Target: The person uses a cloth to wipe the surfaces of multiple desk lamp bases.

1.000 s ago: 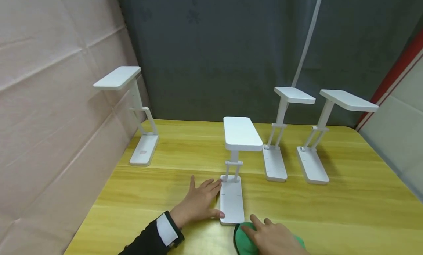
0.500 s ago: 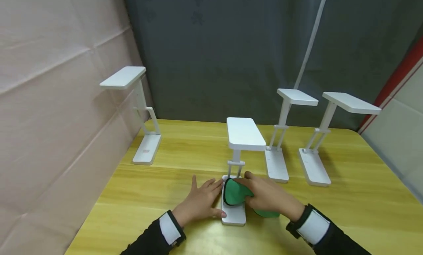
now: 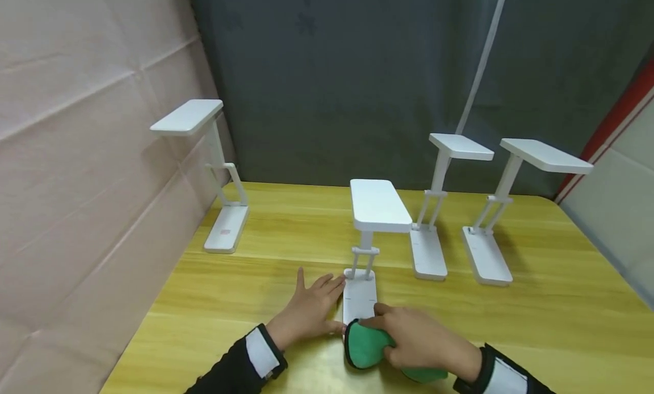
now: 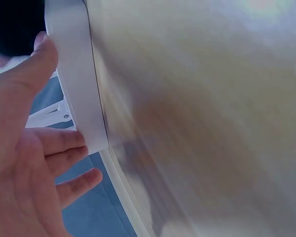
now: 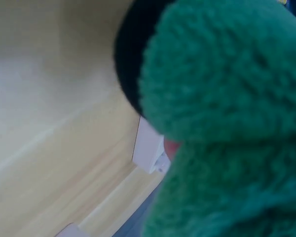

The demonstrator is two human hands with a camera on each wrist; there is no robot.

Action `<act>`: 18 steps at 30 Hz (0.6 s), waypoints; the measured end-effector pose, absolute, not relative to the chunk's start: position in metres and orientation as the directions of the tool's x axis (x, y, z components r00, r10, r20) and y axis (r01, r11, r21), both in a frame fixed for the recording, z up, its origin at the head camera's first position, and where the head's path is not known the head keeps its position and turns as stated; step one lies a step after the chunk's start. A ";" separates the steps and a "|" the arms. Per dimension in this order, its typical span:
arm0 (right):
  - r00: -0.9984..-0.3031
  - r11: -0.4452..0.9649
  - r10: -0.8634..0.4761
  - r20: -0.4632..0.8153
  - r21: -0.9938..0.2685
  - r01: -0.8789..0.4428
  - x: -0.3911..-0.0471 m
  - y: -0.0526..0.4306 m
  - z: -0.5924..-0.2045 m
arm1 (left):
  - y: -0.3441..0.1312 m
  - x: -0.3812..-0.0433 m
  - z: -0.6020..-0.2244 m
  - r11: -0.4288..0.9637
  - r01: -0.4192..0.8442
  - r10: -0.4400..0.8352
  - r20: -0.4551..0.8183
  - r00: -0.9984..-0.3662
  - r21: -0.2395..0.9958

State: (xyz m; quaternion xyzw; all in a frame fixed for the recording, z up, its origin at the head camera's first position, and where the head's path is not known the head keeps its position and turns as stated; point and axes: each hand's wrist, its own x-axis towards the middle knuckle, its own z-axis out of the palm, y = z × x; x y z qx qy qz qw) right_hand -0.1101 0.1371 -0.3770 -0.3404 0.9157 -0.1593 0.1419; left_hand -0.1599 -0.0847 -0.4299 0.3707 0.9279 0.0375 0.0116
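Observation:
A white folding desk lamp stands at front centre, its flat head [image 3: 378, 204] over a narrow base [image 3: 359, 294]. My left hand [image 3: 306, 311] rests on the table at the base's left side, fingers spread. In the left wrist view, thumb and fingertips of that hand [image 4: 29, 128] touch the base's side wall [image 4: 76, 74]. My right hand [image 3: 421, 337] grips a fuzzy green cloth [image 3: 365, 344] with black edging, bunched over the near end of the base and hiding it. The cloth [image 5: 222, 74] fills most of the right wrist view and covers nearly all of the right hand there.
A similar white lamp [image 3: 225, 229] stands at the back left beside the pale draped wall [image 3: 92, 184]. Two more, a nearer-middle lamp [image 3: 429, 252] and a right-hand lamp [image 3: 487, 258], stand back right. A dark curtain [image 3: 327, 87] hangs behind the wood-grain table [image 3: 230, 309].
My right hand first brought the green cloth up onto the lamp base near its hinge, then drew it back toward the near end. The left hand has stayed at the base.

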 end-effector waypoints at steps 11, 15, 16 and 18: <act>-0.780 0.727 -0.625 -0.022 -0.378 -0.573 -0.138 0.149 -0.362 | -0.087 -0.165 -0.431 0.718 0.684 0.687 0.025 -0.726 0.126; -0.830 0.793 -0.557 -0.020 -0.310 -0.525 -0.154 0.150 -0.373 | -0.086 -0.163 -0.432 0.715 0.684 0.690 0.015 -0.724 0.143; -0.836 0.802 -0.548 -0.029 -0.300 -0.516 -0.155 0.150 -0.376 | -0.086 -0.162 -0.433 0.715 0.684 0.689 0.013 -0.724 0.145; -0.836 0.803 -0.547 -0.047 -0.310 -0.508 -0.154 0.152 -0.380 | -0.086 -0.161 -0.433 0.715 0.684 0.689 0.021 -0.724 0.145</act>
